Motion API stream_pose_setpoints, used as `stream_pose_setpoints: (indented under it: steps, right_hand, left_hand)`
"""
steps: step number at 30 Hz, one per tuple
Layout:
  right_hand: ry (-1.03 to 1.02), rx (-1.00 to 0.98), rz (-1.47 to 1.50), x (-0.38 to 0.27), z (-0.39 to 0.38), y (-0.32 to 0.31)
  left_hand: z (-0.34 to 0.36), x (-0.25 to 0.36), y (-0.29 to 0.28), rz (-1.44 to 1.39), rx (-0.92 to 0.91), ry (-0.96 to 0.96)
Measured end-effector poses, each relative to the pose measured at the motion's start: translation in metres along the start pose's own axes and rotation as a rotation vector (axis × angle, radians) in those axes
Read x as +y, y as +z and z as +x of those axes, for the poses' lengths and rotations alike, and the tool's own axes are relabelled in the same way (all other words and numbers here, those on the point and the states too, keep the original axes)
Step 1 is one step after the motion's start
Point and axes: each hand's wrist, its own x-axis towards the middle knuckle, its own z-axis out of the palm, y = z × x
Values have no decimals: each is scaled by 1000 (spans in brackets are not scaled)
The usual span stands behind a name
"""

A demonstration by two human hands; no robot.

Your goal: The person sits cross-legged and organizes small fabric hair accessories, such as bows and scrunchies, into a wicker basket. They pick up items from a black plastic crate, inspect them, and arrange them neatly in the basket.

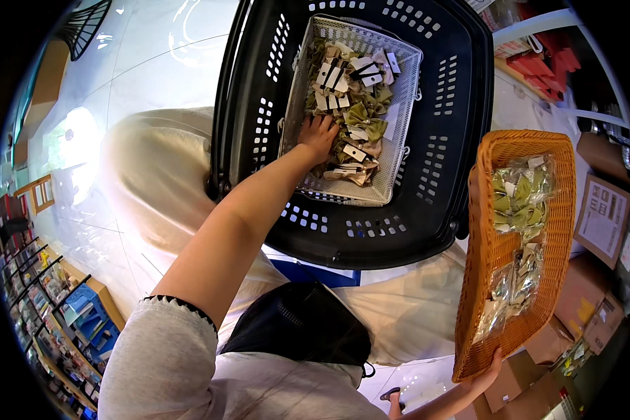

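Inside a white mesh basket (388,161), olive and beige fabric bows (367,126) lie with white-and-black tags. My left hand (318,140) reaches among them, fingers bent and slightly apart, touching the bows at the left side; their tips are partly hidden. The mesh basket sits in a black perforated shopping basket (444,196) over my lap. My right hand (488,371) grips the lower end of a tan wicker basket (549,259), held tilted at the right, containing clear plastic packets (518,196) of olive and beige items.
Cardboard boxes (602,217) and red items (553,70) crowd the right side. Stocked shelves (45,304) stand at lower left, near a small wooden frame (38,192). A black wire object (84,24) is at upper left. Another person's foot (392,397) shows at the bottom.
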Motion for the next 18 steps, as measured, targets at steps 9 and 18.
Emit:
stream_pose_setpoints:
  steps: [9,18]
  right_hand:
    - [21,-17,-56,-4,12,3]
    - [-52,39,-160,-6,10,17]
  left_hand:
    - [19,-3,11,66,90,8]
    - [44,-30,-72,-449,-78,-29]
